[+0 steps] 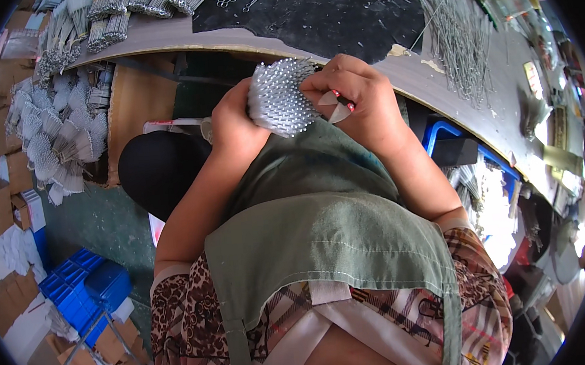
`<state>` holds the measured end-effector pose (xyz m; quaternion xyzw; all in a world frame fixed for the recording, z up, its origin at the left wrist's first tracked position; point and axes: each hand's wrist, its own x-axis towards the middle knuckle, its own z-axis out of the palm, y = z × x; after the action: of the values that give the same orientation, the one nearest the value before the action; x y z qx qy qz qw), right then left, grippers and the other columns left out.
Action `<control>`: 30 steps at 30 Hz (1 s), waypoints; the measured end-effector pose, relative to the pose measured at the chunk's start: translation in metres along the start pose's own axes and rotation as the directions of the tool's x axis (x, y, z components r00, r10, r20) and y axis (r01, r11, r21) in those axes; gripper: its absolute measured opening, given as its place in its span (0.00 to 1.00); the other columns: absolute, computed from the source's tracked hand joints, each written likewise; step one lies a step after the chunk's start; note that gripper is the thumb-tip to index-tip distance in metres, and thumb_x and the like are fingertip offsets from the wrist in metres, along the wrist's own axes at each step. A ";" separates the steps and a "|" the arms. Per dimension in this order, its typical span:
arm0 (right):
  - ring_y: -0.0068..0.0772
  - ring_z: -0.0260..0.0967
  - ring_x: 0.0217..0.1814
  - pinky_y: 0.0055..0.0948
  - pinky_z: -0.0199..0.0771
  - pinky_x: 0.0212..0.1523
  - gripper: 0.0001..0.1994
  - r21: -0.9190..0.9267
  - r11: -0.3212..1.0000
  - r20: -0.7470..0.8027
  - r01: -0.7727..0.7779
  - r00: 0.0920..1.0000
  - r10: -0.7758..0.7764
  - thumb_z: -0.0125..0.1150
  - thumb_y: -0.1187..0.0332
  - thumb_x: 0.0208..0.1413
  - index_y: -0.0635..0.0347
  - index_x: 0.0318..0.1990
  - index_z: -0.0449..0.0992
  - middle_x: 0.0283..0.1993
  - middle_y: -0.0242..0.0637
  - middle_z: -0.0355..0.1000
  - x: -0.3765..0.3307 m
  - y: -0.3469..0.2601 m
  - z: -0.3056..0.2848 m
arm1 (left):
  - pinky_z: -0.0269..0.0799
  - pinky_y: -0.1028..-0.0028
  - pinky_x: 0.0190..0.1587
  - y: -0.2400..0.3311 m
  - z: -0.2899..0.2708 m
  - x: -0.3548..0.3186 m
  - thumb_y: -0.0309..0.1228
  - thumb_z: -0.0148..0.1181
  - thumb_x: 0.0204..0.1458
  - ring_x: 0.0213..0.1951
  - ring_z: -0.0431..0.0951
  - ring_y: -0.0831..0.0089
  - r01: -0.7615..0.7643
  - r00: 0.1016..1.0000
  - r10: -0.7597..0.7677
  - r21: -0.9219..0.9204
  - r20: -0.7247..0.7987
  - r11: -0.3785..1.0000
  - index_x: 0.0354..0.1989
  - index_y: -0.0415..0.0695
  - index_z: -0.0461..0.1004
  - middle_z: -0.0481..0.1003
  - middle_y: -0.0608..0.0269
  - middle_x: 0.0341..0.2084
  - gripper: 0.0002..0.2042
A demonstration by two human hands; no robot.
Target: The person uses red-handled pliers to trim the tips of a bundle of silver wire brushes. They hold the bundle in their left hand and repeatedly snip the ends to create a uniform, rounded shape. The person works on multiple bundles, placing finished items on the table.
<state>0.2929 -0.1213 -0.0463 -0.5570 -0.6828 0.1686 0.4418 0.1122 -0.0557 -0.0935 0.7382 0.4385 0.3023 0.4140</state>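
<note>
A thick bundle of thin silver metal rods (280,96) points its round ends up at me, held just below the table edge. My left hand (233,122) is wrapped around its left side. My right hand (354,93) presses on the bundle's right side and also grips a small tool with red handles and pointed metal tips (337,106). A green apron (321,201) covers my lap under both hands.
A grey worktable (427,71) with a black mat (321,11) curves across the top, carrying loose rods (458,35) at right and tied bundles (118,11) at left. More bundles (55,141) lie on the floor left. Blue crates (83,289) stand lower left, a blue bin (449,137) right.
</note>
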 end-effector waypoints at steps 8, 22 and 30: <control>0.37 0.70 0.30 0.29 0.72 0.31 0.11 -0.146 0.987 0.133 0.070 0.990 -0.050 0.63 0.79 0.34 0.59 0.30 0.77 0.30 0.35 0.69 0.007 0.000 -0.007 | 0.70 0.71 0.35 -0.003 0.005 -0.002 0.30 0.65 0.38 0.33 0.77 0.58 -0.064 0.998 0.065 -0.022 0.027 0.998 0.35 0.41 0.73 0.75 0.53 0.29 0.14; 0.28 0.66 0.29 0.26 0.66 0.29 0.04 0.259 0.960 -0.219 0.111 0.974 -0.053 0.57 0.78 0.45 0.61 0.30 0.71 0.29 0.37 0.69 0.008 0.007 -0.030 | 0.69 0.74 0.45 0.008 0.012 -0.004 0.28 0.71 0.35 0.41 0.75 0.73 -0.022 0.958 0.065 -0.155 0.280 0.988 0.43 0.38 0.69 0.75 0.60 0.38 0.25; 0.13 0.50 0.18 0.15 0.49 0.16 0.09 0.511 0.827 -0.586 0.236 0.799 0.134 0.48 0.66 0.59 0.62 0.35 0.72 0.25 0.28 0.66 0.061 -0.004 -0.197 | 0.68 0.74 0.49 -0.017 0.016 -0.002 0.30 0.70 0.35 0.45 0.74 0.72 0.011 0.937 0.008 -0.052 0.350 0.999 0.48 0.40 0.67 0.74 0.59 0.42 0.28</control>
<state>0.4467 -0.1190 0.0907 -0.4068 -0.4430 0.1640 0.7819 0.1171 -0.0583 -0.1161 0.7685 0.3502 0.1773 0.5053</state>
